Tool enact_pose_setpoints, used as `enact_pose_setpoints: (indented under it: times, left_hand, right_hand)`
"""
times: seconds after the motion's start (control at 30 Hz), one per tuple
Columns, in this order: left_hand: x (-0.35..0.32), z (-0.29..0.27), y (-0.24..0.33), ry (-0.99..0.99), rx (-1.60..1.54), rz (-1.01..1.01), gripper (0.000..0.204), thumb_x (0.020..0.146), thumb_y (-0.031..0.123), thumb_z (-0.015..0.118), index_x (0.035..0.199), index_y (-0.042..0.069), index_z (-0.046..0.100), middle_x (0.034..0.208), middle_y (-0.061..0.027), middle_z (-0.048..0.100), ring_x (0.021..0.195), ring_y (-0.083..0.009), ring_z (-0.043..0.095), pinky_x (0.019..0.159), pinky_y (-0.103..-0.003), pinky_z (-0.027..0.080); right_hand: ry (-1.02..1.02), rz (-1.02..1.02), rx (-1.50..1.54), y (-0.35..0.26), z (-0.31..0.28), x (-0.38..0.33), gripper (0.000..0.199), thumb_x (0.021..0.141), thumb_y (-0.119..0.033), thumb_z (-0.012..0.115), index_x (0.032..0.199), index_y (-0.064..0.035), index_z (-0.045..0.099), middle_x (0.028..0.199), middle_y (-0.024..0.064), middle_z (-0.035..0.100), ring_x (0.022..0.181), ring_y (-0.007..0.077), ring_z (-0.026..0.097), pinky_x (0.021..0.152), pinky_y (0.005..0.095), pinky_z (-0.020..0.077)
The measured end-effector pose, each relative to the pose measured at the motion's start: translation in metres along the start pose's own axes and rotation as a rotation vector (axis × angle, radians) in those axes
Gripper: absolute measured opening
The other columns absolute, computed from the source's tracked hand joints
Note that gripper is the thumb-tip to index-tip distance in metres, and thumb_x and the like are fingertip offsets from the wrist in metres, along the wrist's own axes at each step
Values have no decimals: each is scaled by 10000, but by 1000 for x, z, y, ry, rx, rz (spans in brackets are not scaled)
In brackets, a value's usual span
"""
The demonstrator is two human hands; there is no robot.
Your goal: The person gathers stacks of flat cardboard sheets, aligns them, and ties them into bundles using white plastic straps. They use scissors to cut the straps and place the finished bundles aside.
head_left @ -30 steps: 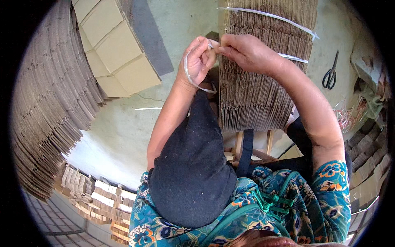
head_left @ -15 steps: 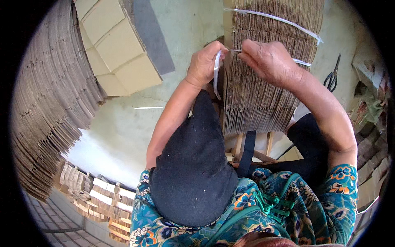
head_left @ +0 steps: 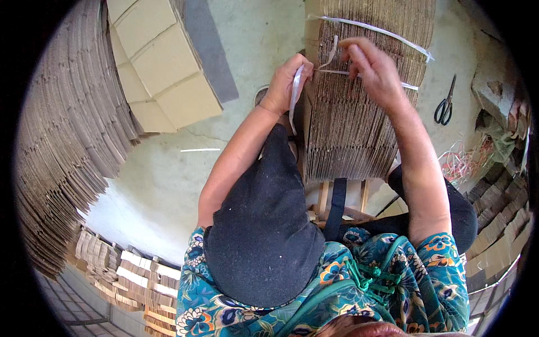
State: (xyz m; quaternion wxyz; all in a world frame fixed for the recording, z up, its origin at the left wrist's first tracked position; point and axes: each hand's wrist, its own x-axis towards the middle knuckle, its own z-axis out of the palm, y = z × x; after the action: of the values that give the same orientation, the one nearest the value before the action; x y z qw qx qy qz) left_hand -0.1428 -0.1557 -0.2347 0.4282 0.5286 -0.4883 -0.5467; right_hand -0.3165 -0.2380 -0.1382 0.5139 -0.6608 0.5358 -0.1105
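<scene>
A stack of corrugated cardboard stands edge-up between my legs. One white strap crosses its far part and a second white strap runs round it nearer to me. My left hand is closed at the stack's left edge, gripping the second strap, and a loose tail hangs from it. A short strap end sticks up from the stack beside my right hand. That hand hovers above the cardboard, fingers bent but apart, with nothing visible held.
Black-handled scissors lie on the floor to the right, near tangled string. Tall cardboard stacks and flat tan sheets stand at left. A white strip lies on the floor.
My right hand has come off the strap and moved slightly away and up, leaving the strap's short end standing free. My left hand stays closed in nearly the same place.
</scene>
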Motion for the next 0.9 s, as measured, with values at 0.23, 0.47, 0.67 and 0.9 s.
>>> enact_pose_setpoints:
  times: [0.23, 0.47, 0.67, 0.9]
  left_hand:
    - [0, 0, 1, 24, 17, -4, 97, 918, 112, 507, 844, 50, 501, 708, -40, 514, 664, -131, 488, 624, -260, 429]
    - [-14, -10, 21, 12, -56, -178, 95, 920, 131, 518, 870, 52, 538, 721, -50, 536, 651, -136, 512, 593, -274, 436]
    - [-9, -21, 51, 209, 479, 335, 64, 806, 91, 632, 835, 55, 588, 906, -82, 594, 747, -236, 586, 638, -310, 474]
    - [2, -23, 57, 152, 588, 445, 93, 772, 85, 639, 822, 29, 583, 939, -96, 601, 780, -275, 587, 681, -312, 482]
  right_hand:
    - [84, -414, -229, 15, 34, -6, 132, 813, -57, 620, 941, -63, 650, 859, 101, 617, 777, 262, 617, 675, 330, 497]
    - [19, -313, -89, 12, 39, 5, 108, 798, -133, 622, 873, -60, 647, 751, 125, 617, 718, 317, 621, 625, 374, 495]
    - [27, -280, -251, 3, 43, 12, 98, 809, -100, 612, 850, -12, 601, 783, 157, 615, 713, 344, 607, 624, 365, 489]
    - [-112, -408, -335, -4, 34, 5, 103, 751, -104, 593, 817, -36, 635, 796, 131, 608, 779, 334, 601, 681, 410, 491]
